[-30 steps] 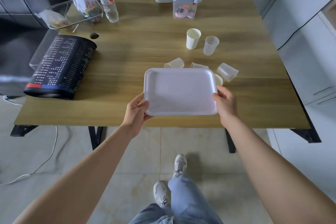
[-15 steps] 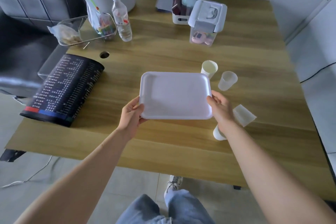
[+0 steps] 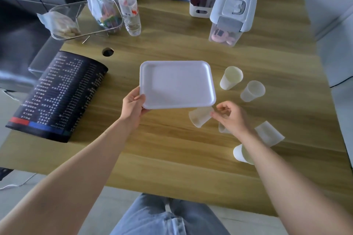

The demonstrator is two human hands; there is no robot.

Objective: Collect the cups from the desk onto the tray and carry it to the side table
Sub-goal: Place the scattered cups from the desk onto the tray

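A white rectangular tray [image 3: 176,84] is held over the middle of the wooden desk [image 3: 172,47], with my left hand [image 3: 133,104] gripping its near left corner. My right hand [image 3: 232,116] is off the tray, its fingers apart just right of a clear cup [image 3: 200,116] that lies on its side under the tray's near right corner. Two cups stand upright to the tray's right: a white one [image 3: 230,78] and a clear one [image 3: 252,91]. Another clear cup [image 3: 269,135] and a white cup [image 3: 241,153] lie on their sides beside my right forearm. One small cup is half hidden under my right hand.
A black printed mat [image 3: 57,95] lies at the left. At the back stand a water bottle [image 3: 129,8], a wire basket [image 3: 84,19] with bags, a white organiser [image 3: 200,0] and a lidded clear box [image 3: 232,17]. A round cable hole [image 3: 108,51] is left of the tray.
The tray has moved forward over the desk. My right hand has let go of its right edge and now hovers by the tipped clear cup; the left hand still holds the tray.
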